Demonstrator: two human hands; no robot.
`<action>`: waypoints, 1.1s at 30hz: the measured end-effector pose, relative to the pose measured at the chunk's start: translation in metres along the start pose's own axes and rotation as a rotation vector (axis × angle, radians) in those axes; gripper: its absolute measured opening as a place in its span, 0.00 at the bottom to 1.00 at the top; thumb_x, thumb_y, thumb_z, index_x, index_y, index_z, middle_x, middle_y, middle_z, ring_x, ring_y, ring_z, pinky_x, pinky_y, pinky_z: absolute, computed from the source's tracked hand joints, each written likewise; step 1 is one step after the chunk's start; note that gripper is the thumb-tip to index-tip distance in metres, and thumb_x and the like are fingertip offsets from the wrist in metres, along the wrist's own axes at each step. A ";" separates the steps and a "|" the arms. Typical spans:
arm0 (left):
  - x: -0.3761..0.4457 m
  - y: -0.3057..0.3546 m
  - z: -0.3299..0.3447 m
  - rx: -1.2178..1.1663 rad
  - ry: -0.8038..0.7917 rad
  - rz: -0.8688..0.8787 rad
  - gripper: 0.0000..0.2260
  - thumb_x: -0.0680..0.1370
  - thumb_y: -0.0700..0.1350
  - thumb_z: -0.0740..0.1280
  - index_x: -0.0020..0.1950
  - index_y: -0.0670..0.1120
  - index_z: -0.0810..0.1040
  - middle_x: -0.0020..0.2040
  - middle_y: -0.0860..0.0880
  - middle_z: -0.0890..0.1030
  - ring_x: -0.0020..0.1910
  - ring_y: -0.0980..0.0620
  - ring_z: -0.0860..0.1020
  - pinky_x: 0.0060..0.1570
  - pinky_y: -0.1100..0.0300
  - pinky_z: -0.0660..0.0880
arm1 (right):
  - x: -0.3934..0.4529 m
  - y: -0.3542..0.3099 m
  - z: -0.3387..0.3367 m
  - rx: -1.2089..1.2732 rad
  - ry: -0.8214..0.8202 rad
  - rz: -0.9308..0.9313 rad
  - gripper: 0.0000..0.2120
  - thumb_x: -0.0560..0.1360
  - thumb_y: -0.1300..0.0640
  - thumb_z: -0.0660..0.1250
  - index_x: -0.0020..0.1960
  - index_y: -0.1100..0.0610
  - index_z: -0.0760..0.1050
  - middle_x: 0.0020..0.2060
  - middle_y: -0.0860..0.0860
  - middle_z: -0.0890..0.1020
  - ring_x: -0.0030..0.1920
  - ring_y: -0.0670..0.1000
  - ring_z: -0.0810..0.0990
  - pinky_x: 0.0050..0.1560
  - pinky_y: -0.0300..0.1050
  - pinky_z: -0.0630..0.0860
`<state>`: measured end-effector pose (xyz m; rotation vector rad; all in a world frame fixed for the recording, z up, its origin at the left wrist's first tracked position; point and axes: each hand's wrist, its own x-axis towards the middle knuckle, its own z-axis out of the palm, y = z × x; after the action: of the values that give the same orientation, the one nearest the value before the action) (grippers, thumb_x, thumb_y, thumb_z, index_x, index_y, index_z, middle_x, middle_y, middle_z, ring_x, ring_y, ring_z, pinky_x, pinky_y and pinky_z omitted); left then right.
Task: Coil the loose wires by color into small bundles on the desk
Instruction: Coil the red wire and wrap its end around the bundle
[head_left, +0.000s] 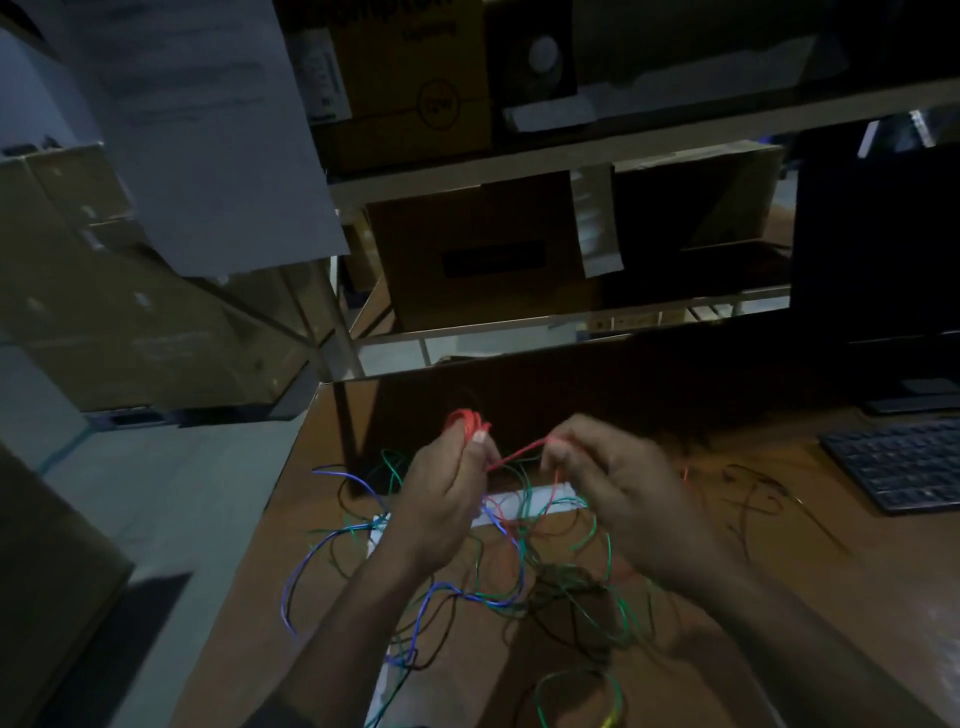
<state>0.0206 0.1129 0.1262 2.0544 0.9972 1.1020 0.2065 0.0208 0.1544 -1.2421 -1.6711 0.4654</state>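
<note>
My brown wooden desk (810, 587) stands in a dim storeroom, with metal shelving (519, 171) of cardboard boxes beyond its far edge. A black keyboard (898, 462) lies near the right edge. My left hand (441, 499) grips a small coil of thin red wire (466, 421); my right hand (613, 478) pinches its loose strand. Beneath them sprawl tangled blue, green and black wires (467, 582), and one green loop (576, 696) sits by the near edge.
</note>
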 end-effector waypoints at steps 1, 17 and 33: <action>-0.003 0.007 0.002 -0.074 -0.041 -0.015 0.18 0.86 0.56 0.55 0.43 0.51 0.76 0.32 0.54 0.75 0.29 0.58 0.72 0.31 0.53 0.70 | 0.006 0.003 -0.004 0.010 0.086 0.002 0.10 0.83 0.47 0.61 0.46 0.47 0.77 0.36 0.48 0.80 0.37 0.50 0.78 0.39 0.51 0.76; 0.016 0.062 -0.031 -1.186 0.070 -0.015 0.16 0.88 0.47 0.47 0.47 0.46 0.69 0.69 0.37 0.79 0.72 0.41 0.76 0.75 0.49 0.65 | -0.025 0.018 0.047 0.043 -0.308 0.189 0.12 0.83 0.43 0.58 0.48 0.50 0.68 0.32 0.47 0.70 0.31 0.45 0.67 0.33 0.44 0.64; -0.017 0.061 0.009 -1.132 -0.265 -0.288 0.17 0.85 0.49 0.55 0.40 0.46 0.73 0.26 0.51 0.65 0.19 0.56 0.60 0.31 0.68 0.64 | 0.009 0.033 0.018 0.019 0.183 0.063 0.18 0.83 0.43 0.57 0.40 0.52 0.69 0.31 0.47 0.73 0.32 0.46 0.70 0.34 0.49 0.69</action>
<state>0.0420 0.0644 0.1615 1.0458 0.3409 0.8823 0.2081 0.0460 0.1258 -1.2871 -1.4741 0.3922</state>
